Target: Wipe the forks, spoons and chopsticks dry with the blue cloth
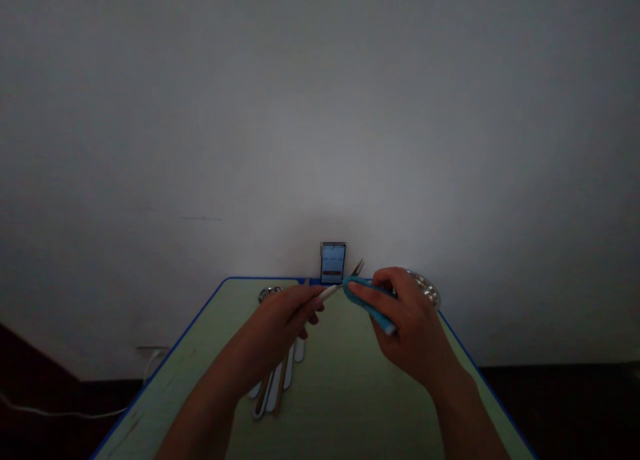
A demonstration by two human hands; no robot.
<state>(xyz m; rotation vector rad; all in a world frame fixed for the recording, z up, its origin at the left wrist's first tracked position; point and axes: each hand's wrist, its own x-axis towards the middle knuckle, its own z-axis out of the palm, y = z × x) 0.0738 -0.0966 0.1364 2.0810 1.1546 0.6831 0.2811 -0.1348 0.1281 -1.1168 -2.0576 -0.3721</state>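
My left hand (pixel 283 320) is closed around a slim white stick (pixel 327 295), whose thin brownish far end (pixel 357 269) points up and to the right. My right hand (pixel 405 320) grips a blue cloth-like object (pixel 367 303) with a pale end, pressed against the stick near its far end. A row of long white and brown flat sticks (pixel 274 387) lies on the table below my left hand, their upper ends hidden by it.
The pale green table (pixel 350 387) has a blue edge and stands against a white wall. A phone (pixel 333 263) stands upright at the far edge. A round metal dish (pixel 426 288) sits behind my right hand, a small metal object (pixel 269 293) behind my left. A white cable (pixel 65 413) runs along the floor at left.
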